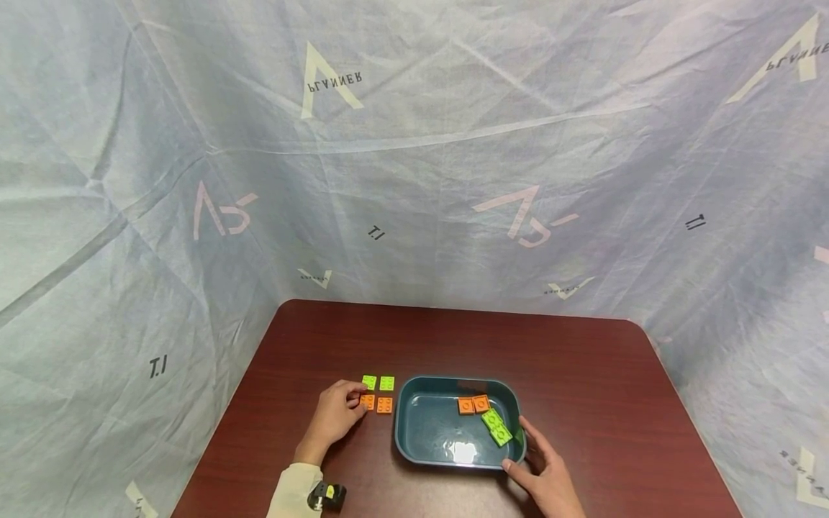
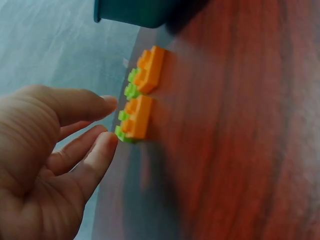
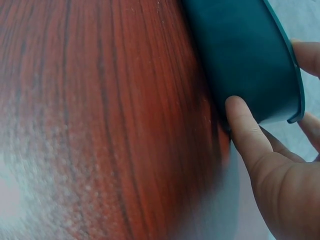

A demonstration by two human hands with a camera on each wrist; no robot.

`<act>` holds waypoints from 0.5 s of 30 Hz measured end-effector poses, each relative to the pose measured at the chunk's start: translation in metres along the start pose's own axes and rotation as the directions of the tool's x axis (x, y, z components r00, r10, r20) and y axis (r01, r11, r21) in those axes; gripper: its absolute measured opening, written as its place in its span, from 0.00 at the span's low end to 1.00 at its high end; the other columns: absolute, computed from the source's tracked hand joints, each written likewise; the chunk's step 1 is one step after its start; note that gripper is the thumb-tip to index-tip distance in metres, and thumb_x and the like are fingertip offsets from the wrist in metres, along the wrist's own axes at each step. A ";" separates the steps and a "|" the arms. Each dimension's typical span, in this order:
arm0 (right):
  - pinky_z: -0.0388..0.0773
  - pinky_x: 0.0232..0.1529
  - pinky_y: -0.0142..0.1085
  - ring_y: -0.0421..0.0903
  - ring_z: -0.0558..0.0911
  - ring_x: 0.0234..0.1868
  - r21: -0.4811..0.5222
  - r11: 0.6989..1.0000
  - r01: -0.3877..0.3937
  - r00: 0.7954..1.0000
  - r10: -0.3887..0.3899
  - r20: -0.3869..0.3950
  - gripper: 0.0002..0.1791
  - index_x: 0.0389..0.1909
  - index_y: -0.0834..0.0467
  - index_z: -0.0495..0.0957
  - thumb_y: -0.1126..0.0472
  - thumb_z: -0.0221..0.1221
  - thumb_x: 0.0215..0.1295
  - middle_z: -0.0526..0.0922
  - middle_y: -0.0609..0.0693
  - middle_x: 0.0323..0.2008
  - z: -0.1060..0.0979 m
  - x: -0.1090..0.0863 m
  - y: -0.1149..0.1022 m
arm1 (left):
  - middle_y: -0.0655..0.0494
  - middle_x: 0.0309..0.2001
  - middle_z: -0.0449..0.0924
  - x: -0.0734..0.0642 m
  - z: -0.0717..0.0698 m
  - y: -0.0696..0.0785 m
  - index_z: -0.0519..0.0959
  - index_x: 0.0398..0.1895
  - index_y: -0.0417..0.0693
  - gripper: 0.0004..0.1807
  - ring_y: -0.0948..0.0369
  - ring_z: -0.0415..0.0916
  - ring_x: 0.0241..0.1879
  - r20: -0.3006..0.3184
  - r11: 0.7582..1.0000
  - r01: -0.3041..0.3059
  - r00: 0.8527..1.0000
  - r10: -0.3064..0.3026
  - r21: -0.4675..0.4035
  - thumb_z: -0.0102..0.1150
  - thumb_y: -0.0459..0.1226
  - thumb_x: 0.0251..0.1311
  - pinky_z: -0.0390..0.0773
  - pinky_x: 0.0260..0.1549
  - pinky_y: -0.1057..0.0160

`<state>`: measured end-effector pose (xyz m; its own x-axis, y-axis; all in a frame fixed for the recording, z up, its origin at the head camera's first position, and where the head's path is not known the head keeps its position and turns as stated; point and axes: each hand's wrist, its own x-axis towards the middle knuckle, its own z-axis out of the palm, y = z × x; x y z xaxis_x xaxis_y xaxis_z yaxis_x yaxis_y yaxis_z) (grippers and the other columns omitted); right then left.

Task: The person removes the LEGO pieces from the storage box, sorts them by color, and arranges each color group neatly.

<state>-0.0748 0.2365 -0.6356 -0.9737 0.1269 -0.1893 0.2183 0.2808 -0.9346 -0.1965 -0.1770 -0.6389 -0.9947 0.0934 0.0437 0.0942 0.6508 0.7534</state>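
Note:
Left of the tray, two lime-green toy bricks (image 1: 387,383) lie studs up behind two orange toy bricks (image 1: 385,406). My left hand (image 1: 332,416) is beside the leftmost bricks. In the left wrist view, its thumb and fingers (image 2: 103,145) are apart, with no brick gripped between them. My right hand (image 1: 549,476) holds the near right corner of the dark teal tray (image 1: 414,455). Its thumb (image 3: 245,122) lies against the tray's outer wall, while other fingers reach around the right side. Inside the tray are orange bricks (image 1: 465,406) and green bricks (image 1: 500,434).
The dark red wood-grain table (image 1: 550,352) has rounded far corners. Pale printed fabric (image 1: 427,216) hangs behind it and along both sides. A black device (image 1: 334,496) is strapped at the left wrist.

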 end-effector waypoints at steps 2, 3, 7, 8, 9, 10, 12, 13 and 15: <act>0.76 0.55 0.23 0.61 0.82 0.67 -0.001 1.000 0.000 1.000 0.000 -0.001 0.49 0.80 0.44 0.64 0.56 0.78 0.60 0.78 0.62 0.69 0.000 0.000 0.000 | 0.48 0.50 0.83 0.001 -0.002 0.004 0.86 0.56 0.46 0.20 0.56 0.86 0.49 -0.009 1.000 -0.010 1.000 0.010 -0.015 0.74 0.30 0.61 0.89 0.46 0.58; 0.76 0.55 0.23 0.61 0.82 0.67 0.000 1.000 0.001 1.000 -0.001 0.000 0.49 0.80 0.44 0.64 0.56 0.78 0.60 0.78 0.62 0.69 0.000 0.000 0.000 | 0.48 0.50 0.83 0.001 -0.002 0.006 0.86 0.57 0.46 0.20 0.55 0.86 0.50 -0.013 1.000 -0.014 1.000 0.014 -0.021 0.73 0.30 0.61 0.89 0.47 0.58; 0.76 0.55 0.23 0.60 0.82 0.66 -0.003 1.000 0.008 1.000 -0.008 0.000 0.49 0.81 0.45 0.64 0.56 0.78 0.60 0.78 0.63 0.69 0.000 0.000 0.000 | 0.47 0.52 0.83 0.001 -0.004 0.013 0.86 0.59 0.47 0.20 0.52 0.86 0.53 -0.028 0.998 -0.044 0.999 0.043 -0.039 0.73 0.31 0.63 0.89 0.48 0.57; 0.76 0.55 0.23 0.60 0.82 0.66 -0.003 1.000 0.008 1.000 -0.008 0.000 0.49 0.81 0.45 0.64 0.56 0.78 0.60 0.78 0.63 0.69 0.000 0.000 0.000 | 0.47 0.53 0.83 0.001 -0.004 0.016 0.86 0.59 0.48 0.20 0.51 0.86 0.53 -0.029 0.998 -0.051 0.998 0.049 -0.044 0.73 0.32 0.64 0.89 0.48 0.56; 0.76 0.55 0.23 0.60 0.83 0.66 -0.004 1.000 0.008 1.000 -0.008 0.000 0.49 0.81 0.45 0.64 0.56 0.78 0.60 0.78 0.63 0.69 0.000 0.000 0.000 | 0.47 0.53 0.83 0.000 -0.005 0.018 0.85 0.60 0.48 0.20 0.51 0.86 0.54 -0.028 0.997 -0.057 0.998 0.055 -0.045 0.73 0.33 0.64 0.89 0.48 0.56; 0.77 0.55 0.23 0.60 0.83 0.66 -0.005 1.000 0.009 1.000 -0.009 -0.002 0.49 0.81 0.45 0.64 0.56 0.78 0.60 0.78 0.63 0.68 0.000 0.001 0.000 | 0.46 0.54 0.83 0.000 -0.005 0.021 0.85 0.60 0.49 0.20 0.50 0.86 0.54 -0.025 0.997 -0.061 0.998 0.060 -0.051 0.73 0.34 0.65 0.89 0.49 0.56; 0.77 0.55 0.24 0.59 0.83 0.65 -0.007 1.000 0.010 1.000 -0.010 -0.004 0.49 0.80 0.45 0.64 0.56 0.78 0.60 0.79 0.62 0.68 0.000 0.001 0.001 | 0.45 0.55 0.82 0.001 -0.006 0.027 0.85 0.61 0.49 0.20 0.50 0.86 0.55 -0.016 0.996 -0.068 0.998 0.067 -0.063 0.72 0.36 0.66 0.89 0.49 0.56; 0.77 0.55 0.24 0.59 0.83 0.65 -0.006 1.000 0.011 1.000 -0.011 -0.005 0.49 0.80 0.45 0.64 0.56 0.78 0.60 0.79 0.62 0.68 0.000 0.001 0.001 | 0.45 0.56 0.82 0.001 -0.006 0.030 0.85 0.61 0.49 0.20 0.49 0.85 0.55 -0.016 0.995 -0.073 0.997 0.072 -0.068 0.73 0.36 0.66 0.88 0.49 0.56; 0.77 0.55 0.24 0.60 0.83 0.65 -0.009 1.000 0.016 1.000 -0.016 -0.006 0.49 0.81 0.45 0.64 0.56 0.78 0.60 0.78 0.62 0.68 0.000 0.001 0.001 | 0.47 0.55 0.82 0.002 -0.005 0.037 0.85 0.60 0.49 0.20 0.49 0.85 0.55 -0.018 0.993 -0.087 0.996 0.086 -0.079 0.73 0.36 0.65 0.88 0.50 0.56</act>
<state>-0.0754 0.2364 -0.6366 -0.9767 0.1281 -0.1723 0.2031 0.2914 -0.9348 -0.1951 -0.1571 -0.6077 -0.9835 0.1355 0.1199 0.1767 0.5783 0.7964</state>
